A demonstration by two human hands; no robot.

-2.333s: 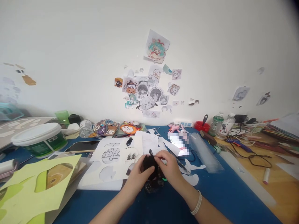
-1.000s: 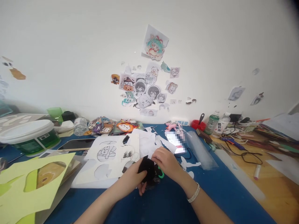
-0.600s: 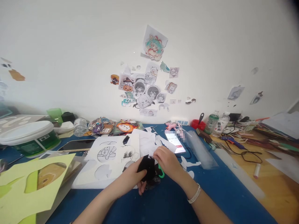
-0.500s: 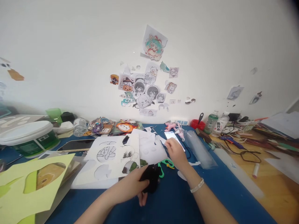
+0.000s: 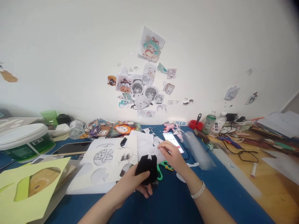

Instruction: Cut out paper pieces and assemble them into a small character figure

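Observation:
My left hand (image 5: 132, 184) is closed around a black fuzzy cut-out piece (image 5: 146, 167), holding it just above the blue mat (image 5: 173, 205). My right hand (image 5: 173, 156) hovers to its right with the fingers loosely spread and nothing in them, above green-handled scissors (image 5: 161, 168) lying on the mat. A phone with a lit screen (image 5: 172, 138) lies just beyond the right hand. White paper sheets with drawn characters (image 5: 105, 155) lie left of the hands.
A green tub with a white lid (image 5: 24, 141) stands at far left, yellow-green cut card (image 5: 28, 189) in front of it. A clear plastic sleeve (image 5: 197, 150), water bottles (image 5: 213, 123), a red cup (image 5: 195, 124) and cables (image 5: 243, 152) lie to the right. Stickers cover the wall (image 5: 142, 90).
My right hand let go of the black piece, reached toward the phone, and has drawn back a little. The left hand keeps hold of the black piece; the green scissors are now uncovered.

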